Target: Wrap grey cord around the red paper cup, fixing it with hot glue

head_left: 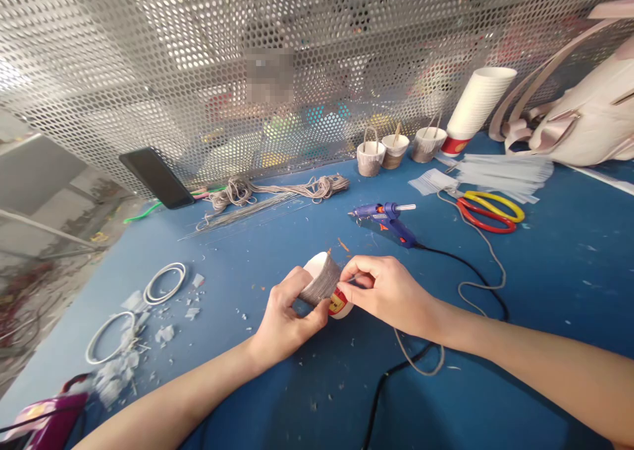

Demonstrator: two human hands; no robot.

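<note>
My left hand (290,311) grips a paper cup (323,283) that lies tilted, its white mouth facing up and to the left. Grey cord is wound around its upper part, while the red and yellow print shows bare near the base. At the cup's right side my right hand (379,291) pinches the grey cord (419,371) between thumb and forefinger. From there the cord drops in a loop onto the blue table and runs right, toward the scissors (488,212). Beyond the hands lies a blue hot glue gun (386,220) with a clear stick in its back.
Along the perforated metal panel (198,73) stand small cord-wrapped cups (370,158), a leaning stack of paper cups (480,103) and a pale bag (584,100). Glue sticks (510,172), cord bundles (297,189), a phone (157,178) and white rings (166,283) lie around. A black cable (379,397) crosses the front.
</note>
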